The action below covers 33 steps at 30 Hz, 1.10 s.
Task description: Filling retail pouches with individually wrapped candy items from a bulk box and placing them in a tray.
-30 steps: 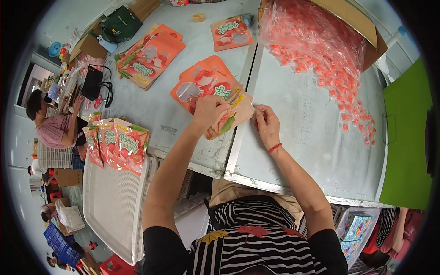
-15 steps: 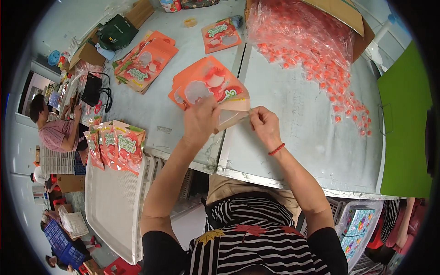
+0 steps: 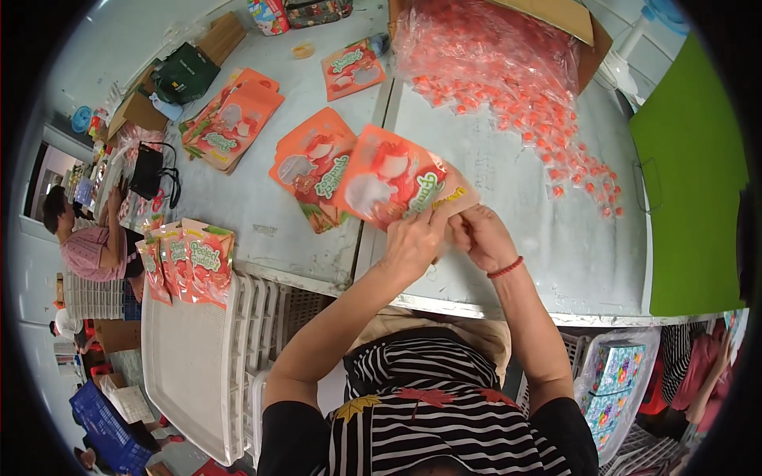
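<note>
Over the seam of two metal tables, an orange-pink fruit-printed pouch [image 3: 381,178] lies flat between my two hands. My left hand [image 3: 414,244] is closed on its near edge, thumb and fingers pressed on the film. At the pouch's near right corner, my right hand [image 3: 482,239] pinches the edge, a red beaded bracelet on its wrist. Both palms are partly hidden. Just left of the held pouch is a small pile of matching flat pouches [image 3: 305,163], partly under it.
Small clear-wrapped red candies [image 3: 548,119] spill from a big plastic bag [image 3: 484,51] in a cardboard box at the far right. More pouches [image 3: 238,119] are stacked at left. Plump pouches stand in a white tray [image 3: 186,349]. A green panel [image 3: 690,198] borders the right side.
The pouch has come off the pile, moving right and nearer me with both hands. My left hand has shifted right, close to my right hand. The whole view has also shifted slightly.
</note>
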Each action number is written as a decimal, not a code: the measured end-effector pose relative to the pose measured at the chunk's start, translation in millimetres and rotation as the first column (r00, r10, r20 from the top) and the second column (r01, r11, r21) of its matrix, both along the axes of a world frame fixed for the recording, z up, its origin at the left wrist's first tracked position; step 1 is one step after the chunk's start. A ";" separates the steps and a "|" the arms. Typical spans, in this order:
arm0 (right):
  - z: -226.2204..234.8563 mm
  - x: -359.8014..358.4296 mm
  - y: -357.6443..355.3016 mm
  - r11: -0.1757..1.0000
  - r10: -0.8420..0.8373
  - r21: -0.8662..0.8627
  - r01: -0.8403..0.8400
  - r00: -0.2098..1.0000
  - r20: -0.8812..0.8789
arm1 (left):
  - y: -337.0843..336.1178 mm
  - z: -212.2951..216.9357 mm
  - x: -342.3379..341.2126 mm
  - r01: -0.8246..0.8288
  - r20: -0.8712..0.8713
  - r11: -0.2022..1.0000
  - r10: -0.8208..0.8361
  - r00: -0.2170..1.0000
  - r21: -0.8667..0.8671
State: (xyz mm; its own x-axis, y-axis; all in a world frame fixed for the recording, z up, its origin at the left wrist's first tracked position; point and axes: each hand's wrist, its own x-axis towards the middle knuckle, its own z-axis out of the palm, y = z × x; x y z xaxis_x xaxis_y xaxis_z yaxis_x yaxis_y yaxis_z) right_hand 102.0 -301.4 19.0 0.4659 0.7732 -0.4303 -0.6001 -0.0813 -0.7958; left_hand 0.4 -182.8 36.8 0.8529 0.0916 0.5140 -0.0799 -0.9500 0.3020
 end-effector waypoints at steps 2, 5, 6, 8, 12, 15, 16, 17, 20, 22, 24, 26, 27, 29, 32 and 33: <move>13.4 -11.7 -4.2 0.943 -0.180 0.225 0.246 0.943 -0.280 | -8.6 -1.8 1.1 0.052 0.004 0.992 -0.051 0.999 -0.114; -21.1 -10.0 -20.1 0.899 0.033 0.393 0.192 0.867 -0.498 | -36.4 -4.8 6.2 0.089 0.074 0.988 -0.080 0.994 -0.128; -34.7 -7.9 -21.7 0.776 0.161 0.593 0.214 0.842 -0.515 | -49.7 -4.4 5.1 0.090 0.049 0.993 -0.086 0.995 -0.073; -41.2 -0.3 -26.0 0.807 0.125 0.549 0.220 0.844 -0.521 | -56.7 -1.5 1.3 0.149 0.058 0.983 -0.144 0.988 -0.106; -15.5 -3.3 -31.6 0.895 0.031 0.416 0.163 0.906 -0.422 | -39.4 22.6 -5.7 0.300 -0.100 0.946 -0.312 0.945 -0.120; 28.4 -20.4 -24.6 0.959 -0.107 0.204 0.196 0.919 -0.378 | -22.4 23.3 -2.6 0.436 -0.261 0.897 -0.439 0.860 -0.072; 17.3 -19.1 -22.4 0.953 -0.055 0.249 0.173 0.907 -0.418 | -22.2 20.8 -3.2 0.433 -0.285 0.900 -0.428 0.857 -0.050; 13.3 -17.6 -21.8 0.943 -0.009 0.293 0.160 0.891 -0.455 | -23.0 20.0 -1.6 0.437 -0.309 0.899 -0.424 0.851 -0.031; 0.8 -7.8 -31.2 0.988 0.074 0.145 -0.056 0.990 -0.123 | -28.6 11.6 -1.9 0.434 -0.282 0.900 -0.429 0.858 -0.046; -57.5 0.8 -42.5 0.922 0.193 0.343 -0.177 0.981 -0.013 | -41.7 12.5 -5.7 0.392 -0.282 0.918 -0.393 0.875 -0.062; -47.4 18.4 -42.1 0.894 0.372 0.180 -0.410 0.904 0.212 | -37.1 -16.0 -3.7 0.334 -0.239 0.942 -0.327 0.914 -0.014; -4.9 17.4 -51.5 0.948 0.298 0.156 -0.278 0.946 -0.124 | -26.1 -32.7 -8.7 0.122 -0.197 0.992 -0.116 0.974 0.020; 19.6 28.3 -57.0 0.936 0.302 0.202 -0.288 0.952 -0.043 | -19.6 -31.8 -13.9 0.132 -0.199 0.991 -0.125 0.972 0.020; 28.1 75.0 -66.9 0.977 0.155 0.125 -0.171 0.980 0.125 | -8.2 -22.8 -25.9 -0.089 -0.338 0.975 0.015 0.941 -0.203; -13.1 143.6 -74.1 0.818 0.088 -0.289 0.498 0.387 0.918 | -5.7 -6.1 -32.5 -0.107 -0.265 0.966 0.042 0.963 -0.235; -33.4 170.2 -78.5 0.766 0.152 -0.150 0.626 0.050 0.987 | -7.3 -3.4 -31.2 -0.096 -0.263 0.967 0.032 0.964 -0.234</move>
